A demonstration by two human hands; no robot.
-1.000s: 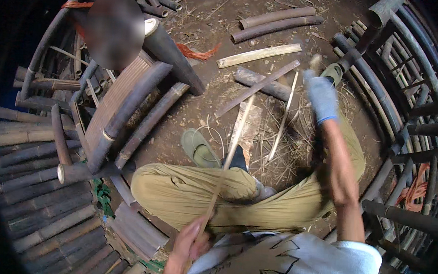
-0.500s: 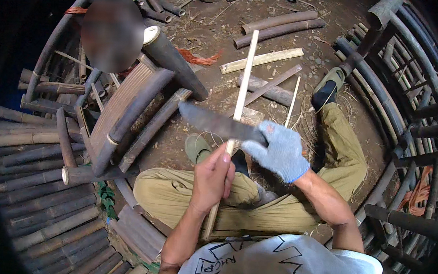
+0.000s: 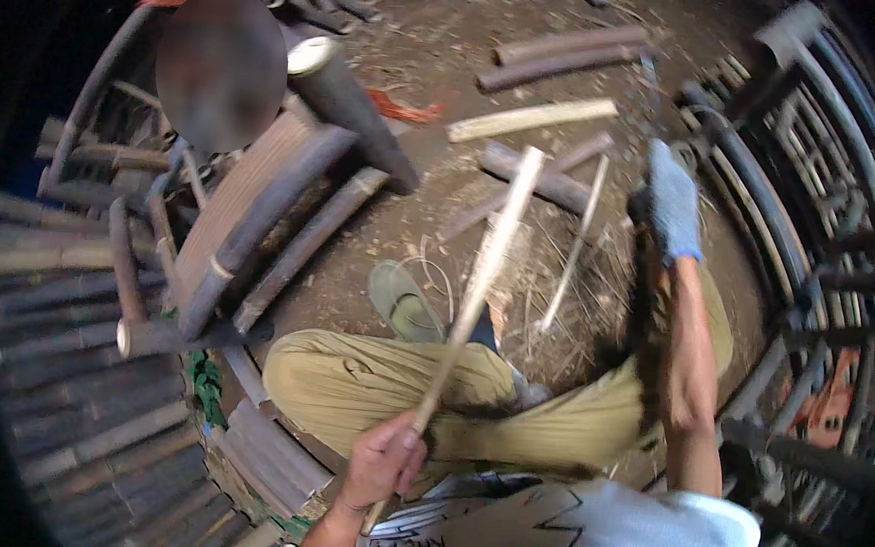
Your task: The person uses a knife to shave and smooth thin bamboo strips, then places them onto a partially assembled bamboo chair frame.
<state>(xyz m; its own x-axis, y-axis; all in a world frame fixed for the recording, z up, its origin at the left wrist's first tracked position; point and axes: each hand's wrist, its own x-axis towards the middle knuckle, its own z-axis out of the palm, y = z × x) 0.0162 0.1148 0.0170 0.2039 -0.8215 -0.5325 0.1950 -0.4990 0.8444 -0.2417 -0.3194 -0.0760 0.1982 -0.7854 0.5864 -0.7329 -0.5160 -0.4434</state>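
Observation:
My left hand [image 3: 386, 456] is closed around the lower part of a long, pale bamboo strip [image 3: 479, 276], low by my lap. The strip slants away from me, its far end above the ground litter. My right hand [image 3: 673, 203], in a grey-blue knit glove, is stretched forward near my right foot, with the fingers closed. Just beyond it shows a smeared bluish-grey knife blade [image 3: 651, 74]; the handle is hidden in the glove. A wide gap separates this hand from the strip.
A split bamboo piece [image 3: 532, 119] and two bamboo lengths [image 3: 571, 56] lie on the dirt ahead. A thin strip [image 3: 578, 242] rests among shavings. Left stands a bamboo seat [image 3: 261, 203], beside a slatted bamboo platform [image 3: 91, 373]; bamboo furniture [image 3: 846, 148] curves along the right.
My right hand has swung forward and right with the knife, away from the strip. My left hand has drawn the strip back toward my body, lowering its far end.

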